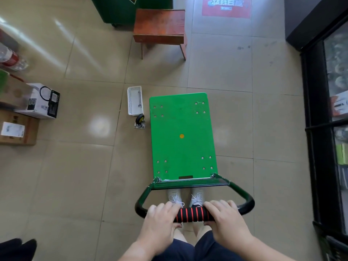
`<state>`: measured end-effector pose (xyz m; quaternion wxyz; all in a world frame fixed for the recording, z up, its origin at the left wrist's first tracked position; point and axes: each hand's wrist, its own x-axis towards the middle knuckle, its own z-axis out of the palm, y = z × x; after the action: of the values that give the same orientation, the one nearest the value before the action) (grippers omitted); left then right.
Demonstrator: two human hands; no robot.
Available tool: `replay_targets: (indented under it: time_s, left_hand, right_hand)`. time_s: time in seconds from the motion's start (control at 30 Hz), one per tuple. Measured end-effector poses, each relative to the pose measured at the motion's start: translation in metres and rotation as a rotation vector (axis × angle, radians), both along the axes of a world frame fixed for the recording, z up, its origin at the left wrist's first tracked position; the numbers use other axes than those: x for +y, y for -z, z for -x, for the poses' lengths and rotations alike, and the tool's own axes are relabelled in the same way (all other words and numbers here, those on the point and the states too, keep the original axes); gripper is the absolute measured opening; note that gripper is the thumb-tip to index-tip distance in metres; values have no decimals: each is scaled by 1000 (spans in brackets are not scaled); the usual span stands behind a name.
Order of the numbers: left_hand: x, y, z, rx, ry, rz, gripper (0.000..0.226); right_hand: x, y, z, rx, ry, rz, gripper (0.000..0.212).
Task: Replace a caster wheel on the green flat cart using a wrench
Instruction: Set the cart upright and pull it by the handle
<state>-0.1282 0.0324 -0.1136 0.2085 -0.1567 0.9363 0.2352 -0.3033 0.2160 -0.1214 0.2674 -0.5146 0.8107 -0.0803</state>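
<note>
A tiled floor fills the view, with a dark glass-door cooler running down its right edge. The green flat cart stands upright on the floor in the middle, its deck bare apart from four clusters of bolt holes near the corners and a small yellow dot at the centre. A brown wooden stool stands well beyond the cart's far end. At the left edge, a white carton rests on a brown cardboard box. At the near end of the cart the looped handle rises toward the person, wrapped in the middle with black foam striped in red. The left hand grips the handle at the left end of the foam, its fingers curled over the bar. The right hand grips the right end the same way. White shoes show below the bar, just behind the deck. A white plastic basket lies on the floor just beside the cart's far left corner. A loose caster wheel stands on its mounting plate at the near end of the basket, close to the deck's left edge. The wrench lies inside the basket, lengthwise along its right wall.
</note>
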Motion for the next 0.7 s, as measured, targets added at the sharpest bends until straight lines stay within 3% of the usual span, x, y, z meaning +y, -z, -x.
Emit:
replay_targets:
  time_s: [0.27, 0.4, 0.7]
  left_hand:
    - [-46, 1, 39, 27, -70, 16, 43]
    - [-88, 0, 77, -15, -103, 24, 45]
    - [-183, -5, 170, 6, -204, 47, 37]
  right_hand:
    - [-47, -2, 39, 25, 21, -1, 49]
    - [-91, 0, 73, 69, 37, 25, 51]
    - [-196, -12, 156, 57, 113, 17, 34]
